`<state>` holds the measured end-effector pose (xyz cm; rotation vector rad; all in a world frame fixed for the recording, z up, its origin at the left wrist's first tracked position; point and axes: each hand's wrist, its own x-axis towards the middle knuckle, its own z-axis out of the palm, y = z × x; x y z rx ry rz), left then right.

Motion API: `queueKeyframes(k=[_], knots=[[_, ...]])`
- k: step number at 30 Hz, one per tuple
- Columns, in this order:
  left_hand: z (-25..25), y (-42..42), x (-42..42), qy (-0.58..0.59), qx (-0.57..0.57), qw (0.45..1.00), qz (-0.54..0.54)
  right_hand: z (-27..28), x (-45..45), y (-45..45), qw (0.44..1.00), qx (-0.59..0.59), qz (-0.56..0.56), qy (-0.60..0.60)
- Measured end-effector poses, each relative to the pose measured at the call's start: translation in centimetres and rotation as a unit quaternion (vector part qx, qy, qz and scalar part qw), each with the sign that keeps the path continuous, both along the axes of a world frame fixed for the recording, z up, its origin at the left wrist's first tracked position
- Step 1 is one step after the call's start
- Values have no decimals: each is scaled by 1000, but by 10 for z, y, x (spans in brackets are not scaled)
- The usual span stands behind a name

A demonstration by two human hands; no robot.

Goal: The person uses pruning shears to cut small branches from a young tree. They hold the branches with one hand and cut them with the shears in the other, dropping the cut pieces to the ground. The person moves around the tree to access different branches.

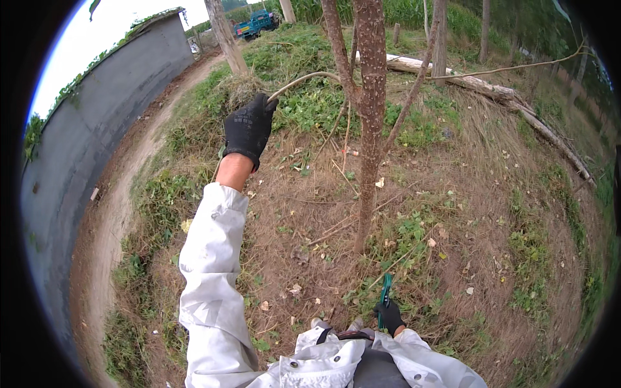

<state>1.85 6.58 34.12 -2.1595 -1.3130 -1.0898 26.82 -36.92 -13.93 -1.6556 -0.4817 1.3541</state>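
My left hand [250, 127], in a black glove, is raised and stretched out ahead, gripping a thin bent branch [303, 81]. That branch arches from the hand across to a speckled brown tree trunk [372, 121], whose stems fork at about the hand's height. Low by my waist, my right hand [389, 316], also in a black glove, holds a green-handled hand tool [385, 289], apparently pruning shears. The tool points away from me, apart from the trunk; its blade is too small to make out.
A slanting side branch [410, 99] leaves the trunk on the right. Fallen logs [485, 88] lie beyond it. Dry grass, vines and cut twigs [335, 232] cover the ground. On the left, a dirt path [131, 179] follows a grey wall [106, 92]. A blue vehicle [254, 24] stands far off.
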Motion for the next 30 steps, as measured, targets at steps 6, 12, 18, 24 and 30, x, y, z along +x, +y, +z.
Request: queueKeyframes(k=[6, 12, 18, 24, 30], knots=[[44, 0, -10, 38, -28, 999, -17, -19, -5, -4, 999, 15, -27, 36], [118, -54, 21, 39, 306, 940, -144, -17, -2, -1, 998, 4, -40, 45], [175, -125, 73, 155, 466, 838, -236, -12, -6, -2, 999, 33, -29, 16], [229, -155, 90, 179, 551, 812, -71, -11, -12, -3, 999, 37, -30, 27], [229, -88, 8, 228, 377, 896, 50, -14, -3, -10, 998, 44, -38, 14]])
